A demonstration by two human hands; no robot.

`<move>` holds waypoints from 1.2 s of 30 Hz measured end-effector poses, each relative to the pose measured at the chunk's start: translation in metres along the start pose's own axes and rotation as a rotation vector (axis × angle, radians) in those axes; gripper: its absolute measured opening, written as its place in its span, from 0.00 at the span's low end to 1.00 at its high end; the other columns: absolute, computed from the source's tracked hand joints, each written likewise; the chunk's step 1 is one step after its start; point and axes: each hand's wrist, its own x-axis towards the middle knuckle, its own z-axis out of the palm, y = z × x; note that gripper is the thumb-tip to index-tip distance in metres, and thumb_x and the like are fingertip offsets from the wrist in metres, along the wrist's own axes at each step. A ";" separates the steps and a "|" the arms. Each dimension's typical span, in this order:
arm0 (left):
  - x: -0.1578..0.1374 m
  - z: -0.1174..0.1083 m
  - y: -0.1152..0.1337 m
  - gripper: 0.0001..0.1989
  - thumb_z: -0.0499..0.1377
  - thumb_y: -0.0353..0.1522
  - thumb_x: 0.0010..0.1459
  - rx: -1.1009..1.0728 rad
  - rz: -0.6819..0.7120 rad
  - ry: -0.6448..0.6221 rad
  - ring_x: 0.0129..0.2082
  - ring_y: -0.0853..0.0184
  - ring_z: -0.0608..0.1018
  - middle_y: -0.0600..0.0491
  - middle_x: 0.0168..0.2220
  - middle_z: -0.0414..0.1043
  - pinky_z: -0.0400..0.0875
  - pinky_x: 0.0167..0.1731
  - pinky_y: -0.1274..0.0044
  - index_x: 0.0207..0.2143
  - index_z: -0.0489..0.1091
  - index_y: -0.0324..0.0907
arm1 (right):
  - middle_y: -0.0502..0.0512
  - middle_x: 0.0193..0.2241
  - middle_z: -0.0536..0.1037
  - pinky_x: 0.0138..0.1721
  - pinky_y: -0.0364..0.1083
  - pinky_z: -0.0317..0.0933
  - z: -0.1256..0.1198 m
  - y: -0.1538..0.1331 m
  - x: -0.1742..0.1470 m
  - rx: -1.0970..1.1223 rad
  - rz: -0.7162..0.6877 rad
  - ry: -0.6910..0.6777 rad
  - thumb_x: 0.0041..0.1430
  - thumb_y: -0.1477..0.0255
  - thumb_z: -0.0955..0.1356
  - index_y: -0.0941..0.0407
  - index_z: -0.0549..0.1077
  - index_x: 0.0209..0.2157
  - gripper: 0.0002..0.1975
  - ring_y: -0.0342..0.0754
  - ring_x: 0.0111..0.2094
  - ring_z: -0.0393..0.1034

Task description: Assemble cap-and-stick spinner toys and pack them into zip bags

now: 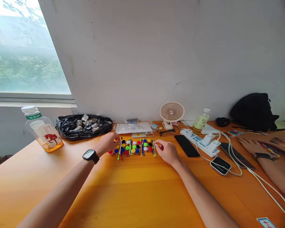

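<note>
Rows of small round caps (138, 147) in red, blue, yellow, green, white and black lie on the wooden table, with thin coloured plastic sticks (154, 148) set between them in groups. Some sticks have arrow-like ends. My left hand (108, 143), wearing a watch, curls its fingers at the left end of the rows, just above a red cap (110, 152). At the right end, beside the yellow sticks, my right hand (168, 152) has thumb and forefinger pinched together. Whatever either hand holds is too small or hidden to make out.
Behind the caps are a black plastic bag (68, 133), clear packaging (134, 127) and a small fan (172, 112). A large bottle (44, 133) stands left. To the right lie a phone (186, 146), a power strip (199, 142) with cables, and another person's hands (251, 147).
</note>
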 end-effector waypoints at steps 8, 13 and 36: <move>0.000 -0.007 0.005 0.10 0.55 0.34 0.67 0.040 0.005 0.033 0.43 0.58 0.81 0.48 0.43 0.79 0.71 0.37 0.74 0.39 0.77 0.44 | 0.49 0.20 0.73 0.28 0.44 0.48 0.000 0.001 0.000 -0.005 0.008 -0.018 0.66 0.67 0.64 0.53 0.81 0.39 0.12 0.46 0.23 0.67; -0.013 -0.027 0.023 0.12 0.52 0.36 0.71 -0.031 0.078 0.094 0.41 0.60 0.79 0.48 0.42 0.77 0.71 0.39 0.73 0.40 0.74 0.43 | 0.49 0.20 0.73 0.28 0.44 0.49 -0.001 0.000 0.001 -0.008 0.007 -0.020 0.66 0.67 0.64 0.53 0.81 0.38 0.13 0.46 0.23 0.66; -0.108 0.008 0.094 0.48 0.65 0.55 0.60 -0.236 0.398 0.014 0.69 0.43 0.62 0.42 0.70 0.59 0.62 0.66 0.52 0.74 0.50 0.47 | 0.49 0.19 0.73 0.29 0.44 0.51 0.004 -0.002 -0.001 -0.017 -0.016 -0.056 0.66 0.67 0.64 0.53 0.81 0.37 0.13 0.46 0.23 0.67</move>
